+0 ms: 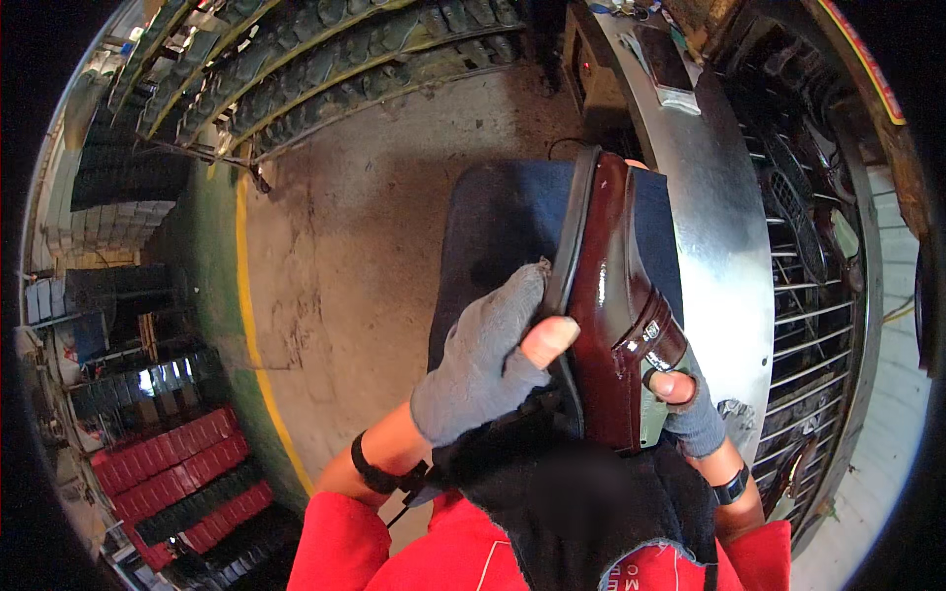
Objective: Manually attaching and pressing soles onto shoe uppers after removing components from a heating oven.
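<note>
1. At far left, red crates (187, 463) are stacked beside the concrete floor (345, 246), which carries a yellow line (248, 325); their count cannot be told.
2. The left hand (483, 360), in a grey fingerless glove, is clamped on the sole edge of one glossy burgundy shoe (606, 295), thumb pressed against it.
3. The shoe stands on its side over a dark blue pad (493, 227), its long axis running away from the person, toe far, heel near.
4. The right hand (690, 404), gloved likewise, grips the heel end, thumb by the strap buckle.
5. Both hands are on the shoe: two hands, one shoe, with one black cloth (581, 502) just below.
6. Further right stands a curved metal guard (714, 246).
</note>
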A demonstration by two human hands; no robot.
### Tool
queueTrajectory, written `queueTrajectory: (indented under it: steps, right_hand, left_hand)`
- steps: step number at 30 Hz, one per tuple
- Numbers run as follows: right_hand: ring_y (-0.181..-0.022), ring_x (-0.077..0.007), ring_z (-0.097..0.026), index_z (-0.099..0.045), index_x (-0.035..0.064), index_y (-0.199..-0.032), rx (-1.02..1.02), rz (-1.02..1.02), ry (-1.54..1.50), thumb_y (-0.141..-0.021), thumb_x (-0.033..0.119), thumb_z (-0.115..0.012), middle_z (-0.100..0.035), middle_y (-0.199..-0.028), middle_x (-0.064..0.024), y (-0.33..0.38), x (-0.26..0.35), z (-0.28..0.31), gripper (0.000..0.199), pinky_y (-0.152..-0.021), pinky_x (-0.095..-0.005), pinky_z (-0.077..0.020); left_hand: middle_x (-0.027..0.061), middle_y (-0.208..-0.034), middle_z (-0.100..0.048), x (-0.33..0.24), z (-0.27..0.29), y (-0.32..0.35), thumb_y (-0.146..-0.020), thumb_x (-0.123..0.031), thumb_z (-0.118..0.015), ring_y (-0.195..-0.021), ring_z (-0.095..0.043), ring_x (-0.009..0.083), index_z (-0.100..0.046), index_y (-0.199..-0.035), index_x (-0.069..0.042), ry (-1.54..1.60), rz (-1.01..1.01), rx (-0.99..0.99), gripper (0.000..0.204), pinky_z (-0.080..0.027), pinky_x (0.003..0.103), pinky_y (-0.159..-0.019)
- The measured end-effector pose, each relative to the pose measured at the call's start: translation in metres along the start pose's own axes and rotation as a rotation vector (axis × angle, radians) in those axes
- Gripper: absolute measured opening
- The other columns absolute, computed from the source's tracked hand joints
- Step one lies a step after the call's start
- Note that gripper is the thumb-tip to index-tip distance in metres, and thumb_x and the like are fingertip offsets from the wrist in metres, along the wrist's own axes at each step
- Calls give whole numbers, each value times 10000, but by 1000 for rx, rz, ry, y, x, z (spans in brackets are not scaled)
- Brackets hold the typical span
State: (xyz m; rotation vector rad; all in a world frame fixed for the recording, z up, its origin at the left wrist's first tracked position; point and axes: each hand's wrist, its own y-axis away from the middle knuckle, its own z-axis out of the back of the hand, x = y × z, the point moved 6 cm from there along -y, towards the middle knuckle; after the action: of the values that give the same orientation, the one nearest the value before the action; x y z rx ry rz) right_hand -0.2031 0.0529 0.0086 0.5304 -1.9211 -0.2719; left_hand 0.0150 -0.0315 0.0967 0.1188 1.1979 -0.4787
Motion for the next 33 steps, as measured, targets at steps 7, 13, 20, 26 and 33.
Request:
queueTrajectory:
  steps: [7, 13, 20, 26, 33]
  right_hand:
    - [-1366, -227, -555, -404, -5, -1594, -71, -5, 55, -786, 397, -844, -581, -1497, -121, 7, 5, -2, 1004, -1168, -379, -421]
    - [-1368, -229, -557, -368, -3, -1625, -33, 62, 124, -788, 408, -850, -574, -1502, -132, 0, 10, -5, 1050, -1162, -377, -427]
    - [-1385, -237, -550, -340, 9, -1639, -120, -46, 139, -842, 316, -863, -557, -1531, -141, 14, -4, 8, 1002, -1158, -376, -438]
    - [-1377, -228, -554, -339, 25, -1641, -218, -95, 391, -902, 282, -848, -557, -1515, -136, 21, -24, 26, 933, -1144, -370, -461]
    - [-1308, -224, -603, -365, 22, -1619, -252, -165, -45, -895, 269, -836, -592, -1469, -126, 13, -11, 4, 898, -1112, -357, -487]
  left_hand:
    - [178, -1109, -680, -30, 3, 13, -972, -490, -727, -889, -694, 388, -528, -1448, 25, -488, 4, 7, 729, -555, 413, -805]
    - [35, -1068, -637, 6, 22, -51, -1108, -392, -558, -918, -597, 123, -554, -1384, -40, 326, 67, -148, 447, -494, 276, -781]
    - [26, -1209, -631, 7, -22, -79, -1084, -273, -595, -1124, -582, 123, -646, -1364, -50, 554, 172, -103, 362, -459, 262, -1018]
    - [40, -1273, -660, 17, -32, -76, -1069, -251, -595, -1177, -587, 134, -626, -1421, -45, 513, 240, -102, 409, -455, 267, -1038]
    - [95, -1405, -618, 21, -48, -37, -1056, -153, -567, -1180, -587, 159, -532, -1530, -8, 556, 158, -338, 497, -425, 286, -1064]
